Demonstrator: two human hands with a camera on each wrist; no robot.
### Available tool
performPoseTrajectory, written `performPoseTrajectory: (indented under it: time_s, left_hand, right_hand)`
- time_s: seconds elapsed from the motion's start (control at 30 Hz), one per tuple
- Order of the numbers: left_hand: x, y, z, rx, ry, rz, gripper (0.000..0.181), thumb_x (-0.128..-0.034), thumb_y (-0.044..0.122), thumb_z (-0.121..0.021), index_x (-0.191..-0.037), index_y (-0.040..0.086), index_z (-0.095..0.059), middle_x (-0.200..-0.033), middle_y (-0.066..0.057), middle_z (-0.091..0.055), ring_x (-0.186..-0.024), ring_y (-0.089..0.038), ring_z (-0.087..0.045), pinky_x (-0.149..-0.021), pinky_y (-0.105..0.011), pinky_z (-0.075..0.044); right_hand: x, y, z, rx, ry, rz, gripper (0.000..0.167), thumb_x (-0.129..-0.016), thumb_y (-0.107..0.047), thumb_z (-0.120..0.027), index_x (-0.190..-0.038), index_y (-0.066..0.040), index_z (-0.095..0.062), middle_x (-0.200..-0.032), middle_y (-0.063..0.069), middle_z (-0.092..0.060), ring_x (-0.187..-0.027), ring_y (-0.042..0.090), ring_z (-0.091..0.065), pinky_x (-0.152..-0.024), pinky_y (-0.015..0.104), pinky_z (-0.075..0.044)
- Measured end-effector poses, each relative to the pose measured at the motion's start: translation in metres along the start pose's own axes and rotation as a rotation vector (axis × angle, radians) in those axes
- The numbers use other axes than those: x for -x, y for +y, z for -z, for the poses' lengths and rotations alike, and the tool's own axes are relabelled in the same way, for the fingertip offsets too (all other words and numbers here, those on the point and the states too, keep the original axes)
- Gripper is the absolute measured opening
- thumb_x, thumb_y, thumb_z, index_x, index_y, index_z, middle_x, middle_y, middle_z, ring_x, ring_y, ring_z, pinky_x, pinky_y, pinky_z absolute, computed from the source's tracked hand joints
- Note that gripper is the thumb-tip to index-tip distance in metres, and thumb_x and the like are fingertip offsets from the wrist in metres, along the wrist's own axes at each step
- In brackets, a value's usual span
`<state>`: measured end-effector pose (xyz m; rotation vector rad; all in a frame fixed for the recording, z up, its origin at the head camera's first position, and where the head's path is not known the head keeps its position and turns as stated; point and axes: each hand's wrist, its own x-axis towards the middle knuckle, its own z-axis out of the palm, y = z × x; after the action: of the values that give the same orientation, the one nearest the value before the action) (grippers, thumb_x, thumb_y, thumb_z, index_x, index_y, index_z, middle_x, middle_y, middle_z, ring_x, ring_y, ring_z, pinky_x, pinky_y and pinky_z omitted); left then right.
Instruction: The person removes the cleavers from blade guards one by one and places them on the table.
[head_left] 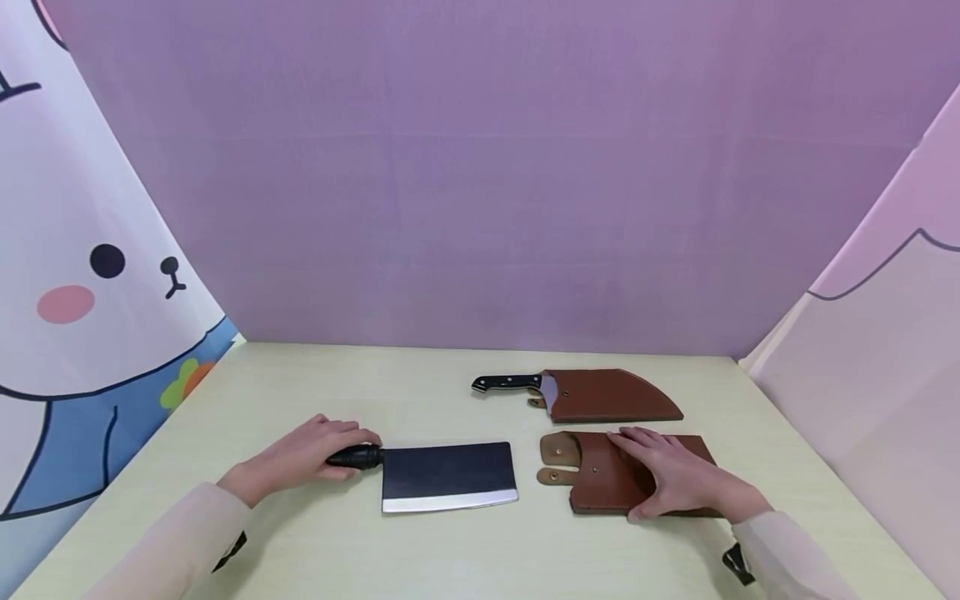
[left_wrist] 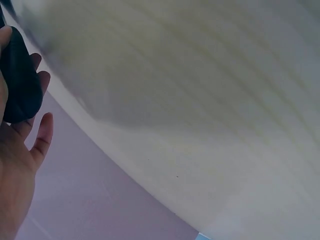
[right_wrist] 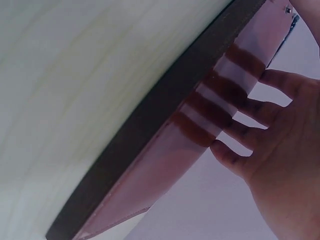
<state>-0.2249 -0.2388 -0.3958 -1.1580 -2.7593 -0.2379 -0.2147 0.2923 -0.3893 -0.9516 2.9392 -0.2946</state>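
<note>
So, on the table, the sheath lies under your right hand, whose fingers spread across it; to its left and apart from it, the cleaver is bare, its handle grasped in your left hand. You seem to be at the lining-up step; the next move likely calls for guiding the cleaver squarely into the sheath, both straps clear

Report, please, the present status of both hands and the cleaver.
Left hand holds cleaver by its handle. Right hand touches nearer brown sheath. No obstacle visible between cleaver and sheath.
</note>
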Motion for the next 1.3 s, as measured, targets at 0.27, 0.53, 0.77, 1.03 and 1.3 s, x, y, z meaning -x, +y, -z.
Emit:
performPoseTrajectory:
  time_s: [0.27, 0.53, 0.77, 1.03, 1.3]
  left_hand:
    - [-0.0003, 0.0021, 0.0016, -0.008, -0.015, -0.012, 0.041, -0.0829, 0.038, -0.064, -0.121, 0.026, -0.055, -0.108, 0.01, -0.06, -0.089, -0.009, -0.059, -0.075, -0.033, -0.038]
    - [-0.0003, -0.0011, -0.0029, -0.072, 0.019, -0.033, 0.041, -0.0801, 0.04, -0.066, -0.119, 0.03, -0.055, -0.099, 0.014, -0.055, -0.081, -0.004, -0.054, -0.073, -0.031, -0.037]
    - [-0.0006, -0.0009, -0.0043, -0.099, 0.069, -0.074, 0.041, -0.0778, 0.038, -0.069, -0.116, 0.03, -0.056, -0.095, 0.015, -0.053, -0.079, -0.002, -0.054, -0.069, -0.029, -0.037]
    - [0.0005, 0.0002, -0.0035, -0.093, 0.049, -0.04, 0.041, -0.0787, 0.04, -0.068, -0.117, 0.031, -0.056, -0.097, 0.015, -0.054, -0.082, -0.003, -0.054, -0.069, -0.029, -0.037]
    - [0.0022, 0.0023, -0.001, -0.049, -0.006, 0.009, 0.045, -0.0803, 0.04, -0.066, -0.122, 0.031, -0.052, -0.098, 0.013, -0.054, -0.086, -0.006, -0.054, -0.07, -0.032, -0.039]
  right_hand:
    - [-0.0001, 0.0005, -0.0002, -0.017, -0.009, -0.006, 0.108, -0.056, -0.068, -0.071, -0.138, -0.006, -0.037, -0.138, 0.025, -0.037, -0.126, 0.045, -0.035, -0.091, 0.067, -0.027]
    - [-0.0003, 0.0008, 0.0, -0.034, -0.027, -0.016, 0.108, -0.056, -0.066, -0.072, -0.139, -0.006, -0.036, -0.139, 0.025, -0.035, -0.127, 0.046, -0.033, -0.091, 0.068, -0.025]
    - [-0.0003, 0.0012, -0.0009, -0.031, -0.016, -0.004, 0.109, -0.056, -0.067, -0.072, -0.138, -0.005, -0.036, -0.139, 0.026, -0.035, -0.126, 0.045, -0.033, -0.091, 0.068, -0.026]
    - [-0.0009, 0.0016, -0.001, -0.026, -0.001, 0.021, 0.109, -0.055, -0.068, -0.071, -0.138, -0.005, -0.037, -0.138, 0.025, -0.036, -0.125, 0.045, -0.035, -0.09, 0.067, -0.027]
    - [-0.0022, 0.0025, -0.0012, -0.022, 0.007, 0.036, 0.11, -0.055, -0.068, -0.072, -0.138, -0.005, -0.037, -0.138, 0.025, -0.037, -0.125, 0.046, -0.034, -0.089, 0.069, -0.027]
